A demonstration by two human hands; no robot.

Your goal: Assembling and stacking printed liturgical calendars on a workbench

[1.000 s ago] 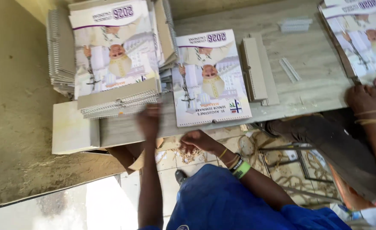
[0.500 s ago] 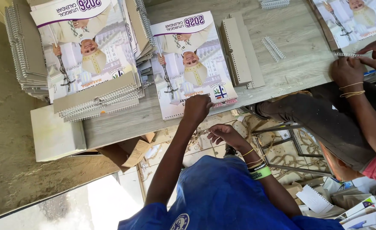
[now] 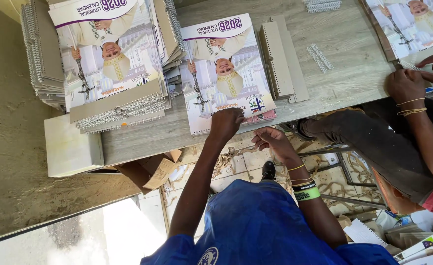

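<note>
The calendar [image 3: 226,73] lies flat at the near edge of the counter [image 3: 344,73]. The left hand [image 3: 226,123] presses its bottom edge with curled fingers; the right hand [image 3: 271,141] is just beside, fingers bent, maybe empty, I cannot tell. Best to keep the pages even

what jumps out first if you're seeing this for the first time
The colourful calendar in the middle of the wooden table draws the eye, with the left hand resting on its near edge and the right hand just off the table edge beside it. To the left rises a tall stack of spiral-bound calendars. At the right edge, another person's hands work on another calendar.
</note>
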